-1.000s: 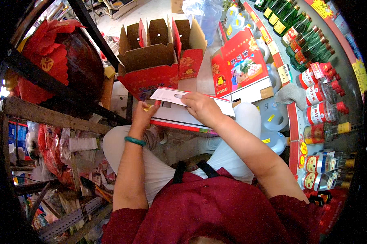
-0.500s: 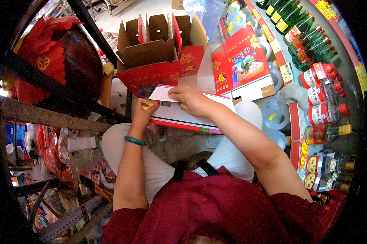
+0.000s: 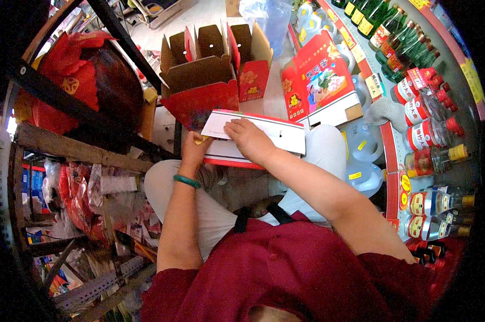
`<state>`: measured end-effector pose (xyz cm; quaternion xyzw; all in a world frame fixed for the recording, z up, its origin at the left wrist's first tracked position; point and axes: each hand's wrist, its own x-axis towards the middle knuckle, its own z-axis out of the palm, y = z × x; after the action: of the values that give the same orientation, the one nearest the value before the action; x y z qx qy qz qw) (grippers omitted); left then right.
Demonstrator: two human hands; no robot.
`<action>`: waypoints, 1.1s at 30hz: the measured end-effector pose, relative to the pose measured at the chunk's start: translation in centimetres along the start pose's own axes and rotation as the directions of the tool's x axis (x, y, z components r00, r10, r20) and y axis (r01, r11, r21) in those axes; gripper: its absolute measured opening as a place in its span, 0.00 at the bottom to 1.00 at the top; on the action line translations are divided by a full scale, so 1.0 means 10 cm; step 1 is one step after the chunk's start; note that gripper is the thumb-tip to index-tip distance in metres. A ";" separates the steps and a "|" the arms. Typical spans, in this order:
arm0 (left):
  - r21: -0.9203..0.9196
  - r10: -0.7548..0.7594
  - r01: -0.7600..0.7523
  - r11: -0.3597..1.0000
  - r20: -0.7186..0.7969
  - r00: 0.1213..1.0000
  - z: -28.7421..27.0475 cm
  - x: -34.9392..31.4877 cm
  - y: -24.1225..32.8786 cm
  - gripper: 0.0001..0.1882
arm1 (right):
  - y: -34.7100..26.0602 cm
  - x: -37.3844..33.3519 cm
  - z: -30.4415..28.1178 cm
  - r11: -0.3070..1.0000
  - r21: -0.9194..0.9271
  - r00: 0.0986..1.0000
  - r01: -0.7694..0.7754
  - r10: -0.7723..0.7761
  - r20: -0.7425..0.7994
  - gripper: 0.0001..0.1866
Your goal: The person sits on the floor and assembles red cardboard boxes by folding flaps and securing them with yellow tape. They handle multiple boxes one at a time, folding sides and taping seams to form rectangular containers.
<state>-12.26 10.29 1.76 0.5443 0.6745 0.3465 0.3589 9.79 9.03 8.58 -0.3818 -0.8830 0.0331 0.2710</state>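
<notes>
Across my knees lies a folded cardboard box [image 3: 292, 135], its white inner side up and red along its edges. My right hand [image 3: 249, 140] rests on the raised white panel, fingers stretched flat and pressing it. At the box's left end my left hand [image 3: 192, 149], with a green bangle on the wrist, is closed around a small yellow thing [image 3: 200, 140] whose kind I cannot make out. Its fingers touch the box's edge. Beyond the box stand red cardboard boxes [image 3: 199, 99] with open tops and brown insides.
A flattened red printed box [image 3: 328, 80] leans at the right, beside blue-capped jugs [image 3: 363, 142]. Shelves of bottles [image 3: 422, 131] line the right side, with a grey glove [image 3: 384, 111] on the edge. A metal and wood rack [image 3: 81, 145] stands close on my left.
The white panel under my right hand has swung over and now lies wider across the box. My right hand has flattened onto it. The view has shifted slightly.
</notes>
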 end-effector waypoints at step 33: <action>0.004 0.118 -0.118 0.993 -0.112 0.987 0.08 0.12 0.01 0.23 | 0.31 0.00 -0.76 0.954 0.011 0.917 -0.300 0.285 0.280 0.12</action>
<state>-11.73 11.54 1.36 0.5625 0.6597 0.3979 0.3001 15.66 10.08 14.26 -0.4937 -0.8438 0.1498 0.1476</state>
